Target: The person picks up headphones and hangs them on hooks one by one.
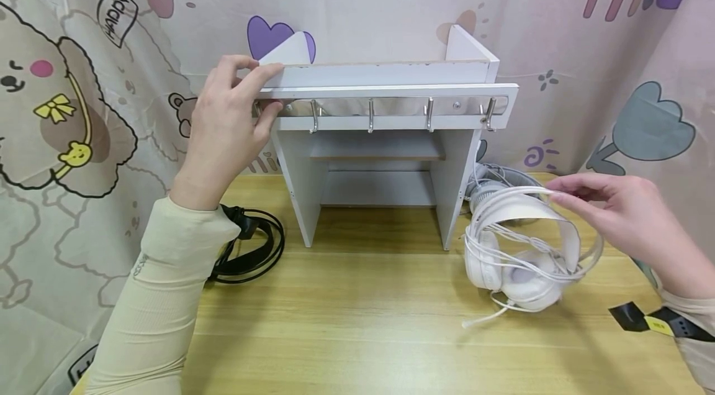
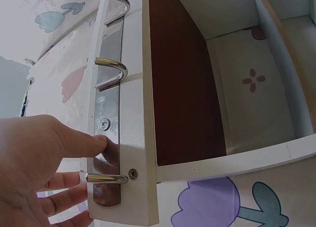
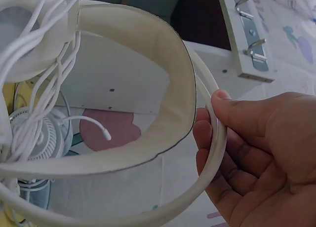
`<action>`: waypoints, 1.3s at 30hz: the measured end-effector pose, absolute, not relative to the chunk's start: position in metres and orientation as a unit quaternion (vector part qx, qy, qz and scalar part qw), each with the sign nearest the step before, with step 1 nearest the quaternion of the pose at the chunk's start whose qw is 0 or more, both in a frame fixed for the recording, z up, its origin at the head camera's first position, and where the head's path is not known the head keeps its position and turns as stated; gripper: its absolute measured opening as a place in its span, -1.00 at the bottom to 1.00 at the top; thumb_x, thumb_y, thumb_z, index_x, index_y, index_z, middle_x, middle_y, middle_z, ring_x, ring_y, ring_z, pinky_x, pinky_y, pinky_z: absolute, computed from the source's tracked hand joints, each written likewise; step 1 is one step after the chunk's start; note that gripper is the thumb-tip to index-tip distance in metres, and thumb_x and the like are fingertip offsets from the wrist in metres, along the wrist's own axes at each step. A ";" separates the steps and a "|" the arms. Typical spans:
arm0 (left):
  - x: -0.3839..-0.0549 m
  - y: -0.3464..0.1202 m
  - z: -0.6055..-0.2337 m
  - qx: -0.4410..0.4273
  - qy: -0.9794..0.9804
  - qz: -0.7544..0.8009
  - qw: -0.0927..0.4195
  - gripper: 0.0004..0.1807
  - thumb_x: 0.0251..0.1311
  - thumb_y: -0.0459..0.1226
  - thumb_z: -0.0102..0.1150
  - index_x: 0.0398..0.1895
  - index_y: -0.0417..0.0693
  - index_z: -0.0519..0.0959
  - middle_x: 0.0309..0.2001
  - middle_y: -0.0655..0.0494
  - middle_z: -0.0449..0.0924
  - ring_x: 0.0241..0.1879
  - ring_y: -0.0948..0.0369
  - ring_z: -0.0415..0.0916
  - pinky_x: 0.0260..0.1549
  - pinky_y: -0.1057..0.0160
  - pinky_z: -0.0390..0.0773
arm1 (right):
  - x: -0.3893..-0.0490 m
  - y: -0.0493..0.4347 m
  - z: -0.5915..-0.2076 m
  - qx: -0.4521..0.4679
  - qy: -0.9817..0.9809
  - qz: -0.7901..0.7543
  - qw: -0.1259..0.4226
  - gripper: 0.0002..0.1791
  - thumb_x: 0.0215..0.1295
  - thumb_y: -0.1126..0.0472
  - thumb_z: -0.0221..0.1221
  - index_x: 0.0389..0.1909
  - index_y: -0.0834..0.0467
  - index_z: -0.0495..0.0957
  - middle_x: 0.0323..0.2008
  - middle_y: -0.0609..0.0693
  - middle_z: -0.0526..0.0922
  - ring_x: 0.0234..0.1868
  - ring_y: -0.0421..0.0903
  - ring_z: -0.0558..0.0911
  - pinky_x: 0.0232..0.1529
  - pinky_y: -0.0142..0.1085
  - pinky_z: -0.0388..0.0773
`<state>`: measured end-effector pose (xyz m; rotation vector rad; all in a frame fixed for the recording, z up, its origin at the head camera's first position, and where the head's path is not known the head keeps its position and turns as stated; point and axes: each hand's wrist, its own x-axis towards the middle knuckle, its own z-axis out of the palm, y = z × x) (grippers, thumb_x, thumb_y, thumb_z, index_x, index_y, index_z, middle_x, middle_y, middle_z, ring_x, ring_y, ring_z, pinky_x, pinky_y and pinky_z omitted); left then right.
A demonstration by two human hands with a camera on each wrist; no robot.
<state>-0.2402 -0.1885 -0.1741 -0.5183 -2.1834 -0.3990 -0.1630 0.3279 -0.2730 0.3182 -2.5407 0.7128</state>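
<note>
A pair of white headphones point(image 1: 486, 258) with its bundled white cable hangs from my right hand point(image 1: 625, 208), just over the table at the right. In the right wrist view, thumb and fingers pinch the outer headband tube point(image 3: 213, 153). My left hand point(image 1: 229, 109) grips the left end of a white hook board point(image 1: 341, 92). Its thumb presses on the metal strip point(image 2: 106, 158) near the end hook, and the other fingers reach behind the board. Several silver hooks point(image 1: 371, 115) line the strip, bare of anything hung. The board fronts a small white shelf point(image 1: 458, 190).
Behind the white headphones lies another pair of headphones point(image 1: 480, 190), grey-white, beside the shelf's right side. A coiled black cable point(image 1: 279, 246) with a black strap lies left of the shelf on the wooden table point(image 1: 357, 314). Printed curtains point(image 1: 380, 4) surround the table.
</note>
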 end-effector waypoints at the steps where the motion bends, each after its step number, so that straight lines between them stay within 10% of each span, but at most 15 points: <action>1: -0.240 -0.188 -0.174 -0.206 -0.870 -0.159 0.417 -0.47 0.41 -0.35 0.35 0.42 0.14 0.60 0.32 -0.25 0.47 0.10 -0.20 0.48 0.02 -0.25 0.51 | -0.163 0.327 -0.273 0.125 -0.927 0.255 0.247 -0.85 0.31 0.25 0.49 -0.13 0.03 0.84 -0.31 -0.09 0.86 -0.41 -0.71 0.58 -0.46 -0.64 0.45; 24: -0.240 -0.189 -0.173 -0.208 -0.872 -0.161 0.413 -0.47 0.41 -0.35 0.35 0.42 0.13 0.60 0.32 -0.25 0.47 0.13 -0.22 0.47 0.07 -0.24 0.49 | -0.153 0.299 -0.249 0.178 -0.907 0.207 0.322 -0.67 0.08 0.42 0.57 -0.17 0.00 0.87 -0.28 0.02 0.87 -0.41 -0.63 0.47 -0.41 -0.67 0.37; 31: -0.239 -0.190 -0.174 -0.207 -0.872 -0.157 0.415 -0.46 0.41 -0.35 0.35 0.42 0.14 0.60 0.32 -0.25 0.47 0.14 -0.24 0.48 0.08 -0.26 0.49 | -0.152 0.290 -0.240 0.210 -0.893 0.213 0.336 -0.63 0.10 0.41 0.56 -0.14 -0.07 0.86 -0.19 -0.74 0.60 -0.29 -0.71 0.51 -0.45 -0.61 0.36; 39: -0.239 -0.190 -0.174 -0.207 -0.872 -0.156 0.415 -0.47 0.42 -0.33 0.34 0.42 0.14 0.59 0.33 -0.25 0.47 0.16 -0.23 0.48 0.09 -0.27 0.50 | -0.148 0.281 -0.230 0.229 -0.881 0.230 0.344 -0.63 0.11 0.44 0.55 -0.14 -0.04 0.87 -0.13 -0.76 0.62 -0.20 -0.74 0.57 -0.26 -0.75 0.41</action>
